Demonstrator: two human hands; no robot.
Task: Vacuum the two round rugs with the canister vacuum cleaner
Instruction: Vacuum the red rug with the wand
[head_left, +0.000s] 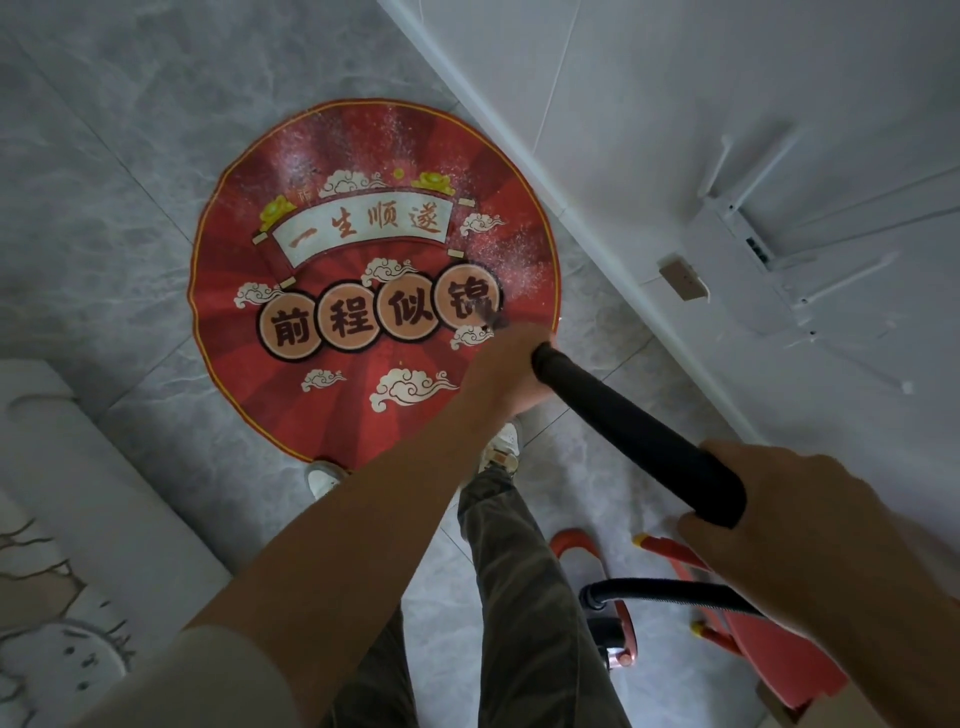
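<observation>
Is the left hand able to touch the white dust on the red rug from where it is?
Probably not without stooping: the left hand grips the black tube up at standing height, and the white dust lies down on the red rug. Nothing blocks the way.

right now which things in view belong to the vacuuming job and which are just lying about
Job: red round rug, black vacuum tube held by left hand and right hand, hose, canister.
Lying about: white router, wall socket, red frame, pale patterned mat, possibly the second rug.
</observation>
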